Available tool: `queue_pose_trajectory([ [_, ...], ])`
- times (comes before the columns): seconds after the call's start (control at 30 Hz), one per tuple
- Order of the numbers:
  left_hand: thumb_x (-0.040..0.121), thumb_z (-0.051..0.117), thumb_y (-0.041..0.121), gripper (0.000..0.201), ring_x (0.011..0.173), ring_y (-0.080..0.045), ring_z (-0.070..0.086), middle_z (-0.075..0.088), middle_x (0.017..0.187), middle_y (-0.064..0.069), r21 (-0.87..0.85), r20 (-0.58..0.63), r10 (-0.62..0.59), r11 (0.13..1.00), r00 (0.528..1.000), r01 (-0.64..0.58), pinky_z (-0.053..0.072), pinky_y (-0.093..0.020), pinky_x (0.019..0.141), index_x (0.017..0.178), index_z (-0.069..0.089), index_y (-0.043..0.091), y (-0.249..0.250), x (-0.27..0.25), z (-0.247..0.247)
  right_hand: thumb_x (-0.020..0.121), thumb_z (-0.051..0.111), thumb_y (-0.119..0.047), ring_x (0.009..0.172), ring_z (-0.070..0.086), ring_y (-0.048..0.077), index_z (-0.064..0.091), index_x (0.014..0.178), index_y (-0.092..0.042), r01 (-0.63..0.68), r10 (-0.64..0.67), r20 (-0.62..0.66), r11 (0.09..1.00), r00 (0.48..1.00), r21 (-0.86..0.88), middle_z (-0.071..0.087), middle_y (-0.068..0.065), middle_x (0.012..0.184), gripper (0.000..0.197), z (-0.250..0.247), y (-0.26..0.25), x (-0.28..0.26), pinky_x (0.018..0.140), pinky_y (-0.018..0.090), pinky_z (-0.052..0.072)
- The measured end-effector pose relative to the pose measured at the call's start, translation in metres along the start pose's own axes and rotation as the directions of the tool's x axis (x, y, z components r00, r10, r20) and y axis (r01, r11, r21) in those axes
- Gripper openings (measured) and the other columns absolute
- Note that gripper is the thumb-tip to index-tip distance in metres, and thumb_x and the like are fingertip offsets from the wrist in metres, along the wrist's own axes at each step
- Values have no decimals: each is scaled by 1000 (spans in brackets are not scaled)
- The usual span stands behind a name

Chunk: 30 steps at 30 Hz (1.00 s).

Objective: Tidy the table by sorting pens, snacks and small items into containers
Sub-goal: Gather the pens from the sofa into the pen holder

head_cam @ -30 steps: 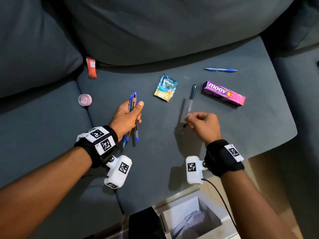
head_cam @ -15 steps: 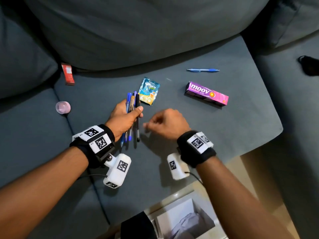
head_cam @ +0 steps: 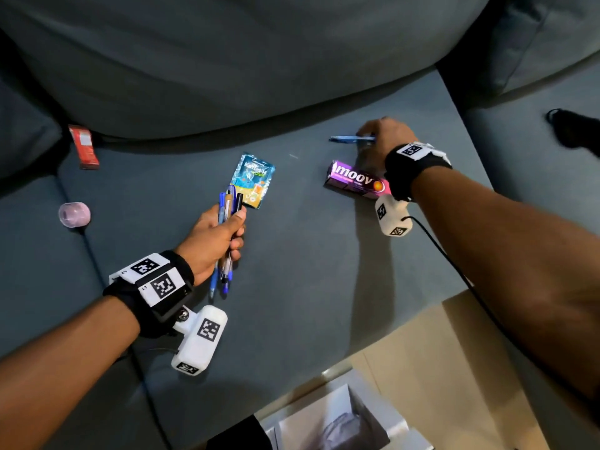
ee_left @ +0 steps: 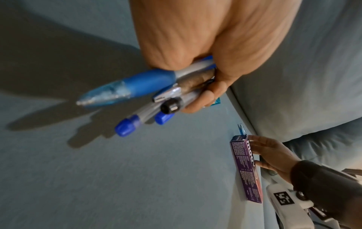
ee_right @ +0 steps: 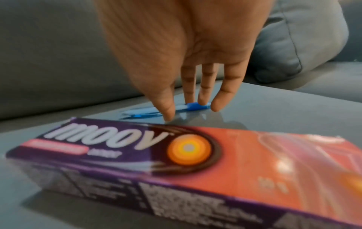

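Head view: the right hand (head_cam: 384,138) has swung from frame centre to the upper right, landing on the last loose blue pen (head_cam: 349,139); the black one has joined the bundle of pens (head_cam: 227,222) that the left hand (head_cam: 211,241) grips. Left wrist view: fist clenched round the barrels. Right wrist view: fingertips (ee_right: 202,99) spread, touching the pen, not yet pinching, beyond the moov box (ee_right: 176,162).

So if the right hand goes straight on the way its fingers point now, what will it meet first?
The blue pen. The right hand reaches down past the moov box, and its fingertips are already at or just above the pen; actual contact is unclear. Beyond it is only the sofa cushion.
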<state>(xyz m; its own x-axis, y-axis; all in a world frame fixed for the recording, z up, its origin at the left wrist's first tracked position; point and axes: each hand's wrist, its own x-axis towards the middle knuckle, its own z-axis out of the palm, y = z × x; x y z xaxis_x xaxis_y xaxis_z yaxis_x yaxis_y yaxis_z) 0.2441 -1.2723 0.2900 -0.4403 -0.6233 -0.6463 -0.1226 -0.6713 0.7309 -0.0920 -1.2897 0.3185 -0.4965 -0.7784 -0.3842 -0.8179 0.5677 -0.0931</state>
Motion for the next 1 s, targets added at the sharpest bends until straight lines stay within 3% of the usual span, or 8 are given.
queue_pose_trajectory([
  [0.2,99,53,22,10,44,-7,31,38,61,4,1,28,20,1000,999,-20,32,-19,38,90,47,21,-3,11,15,85,60,-30,102,58,35,64,100,-21,54,-54,-227,999,972,-7,64,9,106,18,-5,17,-3,75,37,47],
  [0.4,95,59,22,27,41,-7,31,34,55,5,-23,33,66,998,997,-65,29,-17,39,77,39,23,2,16,55,83,65,-32,84,61,25,70,97,-22,275,-79,-562,922,823,274,68,1,89,18,-9,-7,-84,75,34,44],
  [0.47,92,63,24,29,41,-7,32,36,54,5,-15,6,79,997,997,-79,29,-17,39,76,39,23,3,14,71,83,67,-35,78,63,20,73,95,-22,223,5,-486,884,874,410,69,-3,81,18,10,-15,-120,73,31,48],
  [0.57,88,68,28,23,44,-9,39,46,58,0,11,-18,123,992,992,-123,31,-15,37,78,48,21,0,8,87,82,67,-40,71,66,17,75,95,-22,66,119,-229,744,966,665,70,-3,73,24,56,-33,-167,71,35,55],
  [0.7,79,73,35,25,48,-16,43,55,60,-4,59,59,84,994,995,-87,38,-15,41,83,59,14,-19,-8,85,82,59,-43,63,59,16,74,102,-24,5,159,-137,635,978,773,66,1,69,31,108,-60,-220,66,35,53],
  [0.8,81,74,22,17,55,-16,57,61,71,-8,125,46,67,990,997,-73,50,-18,48,87,60,13,-30,-28,65,83,61,-39,59,51,11,72,90,-18,-5,199,-133,572,971,820,60,0,68,25,125,-79,-249,63,31,48],
  [0.87,85,70,17,11,55,-14,63,64,72,-8,103,54,27,994,998,-33,55,-21,53,87,61,11,-35,-46,43,84,64,-35,57,48,7,72,89,-17,10,145,-104,535,984,845,62,-1,68,20,133,-101,-268,63,28,48],
  [1.0,93,61,19,21,42,-9,56,58,56,-2,145,27,0,989,1000,-4,49,-20,44,75,54,11,-38,-80,-26,85,68,-39,64,55,4,69,112,-32,34,24,-60,600,998,799,63,-10,73,28,149,-154,-303,73,27,52],
])
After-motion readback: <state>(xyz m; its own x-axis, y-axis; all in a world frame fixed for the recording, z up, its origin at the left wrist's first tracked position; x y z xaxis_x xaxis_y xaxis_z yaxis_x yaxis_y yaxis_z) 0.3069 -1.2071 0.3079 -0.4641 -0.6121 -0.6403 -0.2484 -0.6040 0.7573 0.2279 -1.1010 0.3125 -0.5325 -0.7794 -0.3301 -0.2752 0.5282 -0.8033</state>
